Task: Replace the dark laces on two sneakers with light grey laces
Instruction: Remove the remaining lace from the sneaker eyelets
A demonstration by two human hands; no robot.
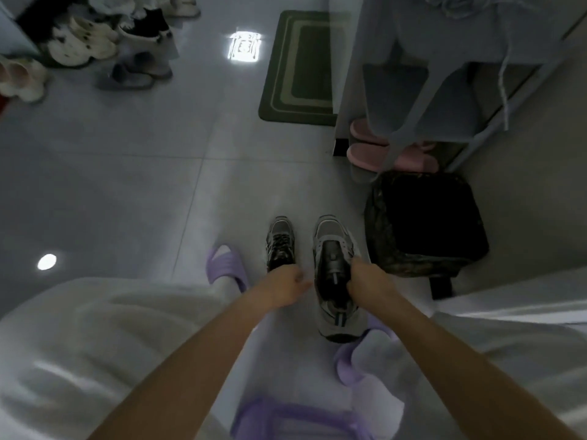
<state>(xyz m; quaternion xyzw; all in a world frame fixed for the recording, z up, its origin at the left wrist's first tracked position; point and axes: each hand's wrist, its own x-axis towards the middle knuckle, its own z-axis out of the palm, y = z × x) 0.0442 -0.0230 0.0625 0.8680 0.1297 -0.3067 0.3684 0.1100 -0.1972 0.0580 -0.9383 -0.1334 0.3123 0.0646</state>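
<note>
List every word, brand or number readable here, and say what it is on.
None can be read.
Bright patch on the floor: character-like shapes, too blurred to read.
Left sneaker, right sneaker: no brand legible.

Your left hand (281, 289) covers the heel end of the far sneaker (281, 241); whether its fingers grip the heel cannot be determined. Your right hand (370, 282) holds the near sneaker (333, 236) at its collar, fingertips out of sight. Blur smears both sneakers, so eyelets and lace ends are unreadable. The shoe pile (85, 42) at the floor's far left corner is cut off by the top and left edges. The dark bin (425, 223) shows no readable interior. A rack leg (392, 154) partly hides the pink slippers (368, 152).
</note>
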